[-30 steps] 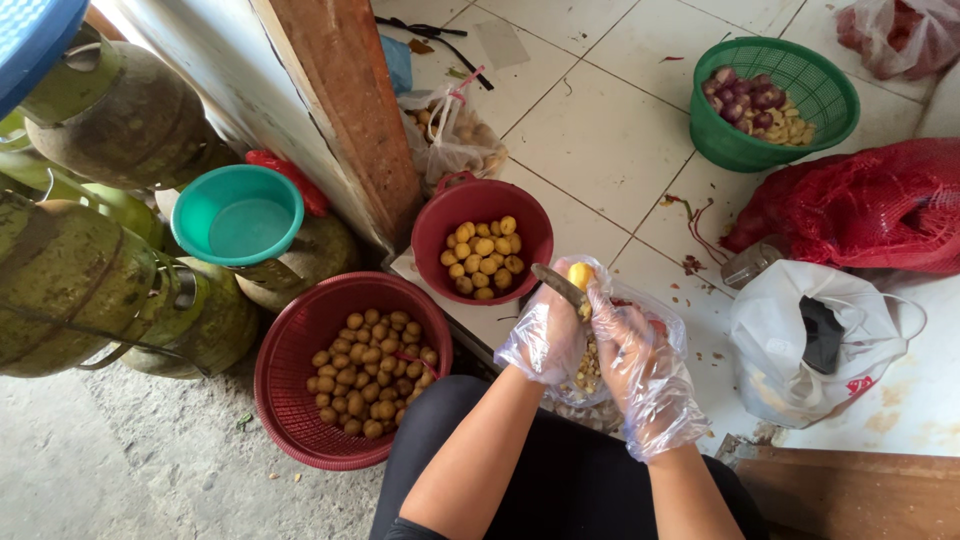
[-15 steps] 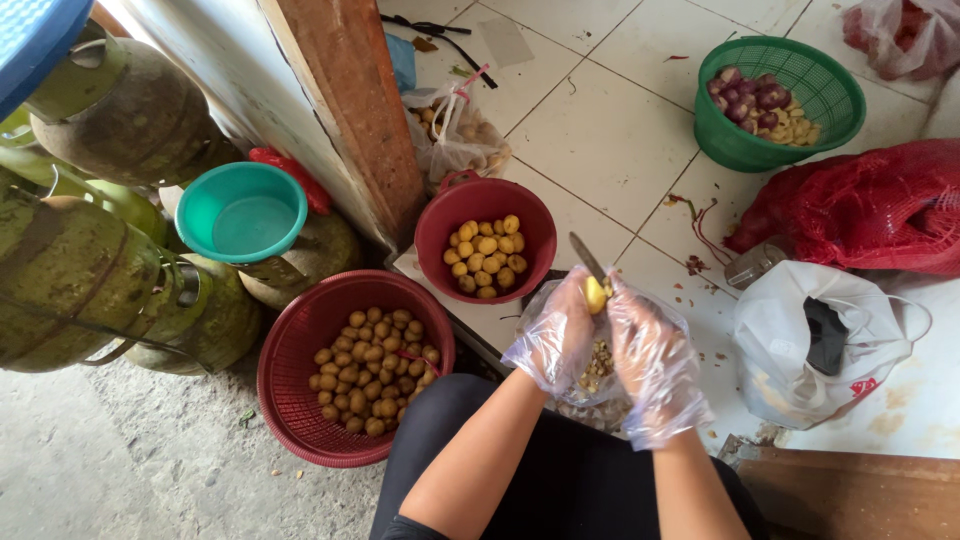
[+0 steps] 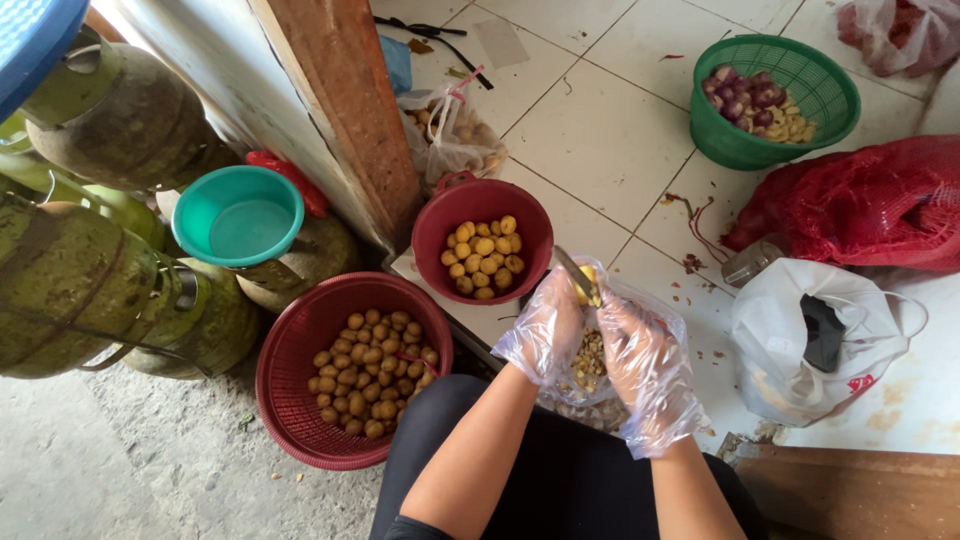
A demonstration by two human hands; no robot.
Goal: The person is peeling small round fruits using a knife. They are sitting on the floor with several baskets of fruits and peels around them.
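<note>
Between my knees, over a clear plastic bag of peelings (image 3: 590,365), I see both hands in thin transparent gloves. My left hand (image 3: 545,330) grips a small steel-bladed knife (image 3: 572,272); my right hand (image 3: 645,365) pinches a small yellow peeled tuber (image 3: 590,287) against the blade. Just beyond sits a dark red plastic bowl (image 3: 440,215) of peeled ones; a red woven basket (image 3: 290,400) of unpeeled ones lies left.

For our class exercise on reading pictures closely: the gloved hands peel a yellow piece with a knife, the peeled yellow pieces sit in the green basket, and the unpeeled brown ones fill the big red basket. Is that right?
Not quite. In the head view the peeled yellow pieces sit in the small red bowl, not the green basket, which holds purple bulbs. The rest stands: the gloved left hand and right hand work a yellow piece with a knife, and brown ones fill the big red basket.
</note>
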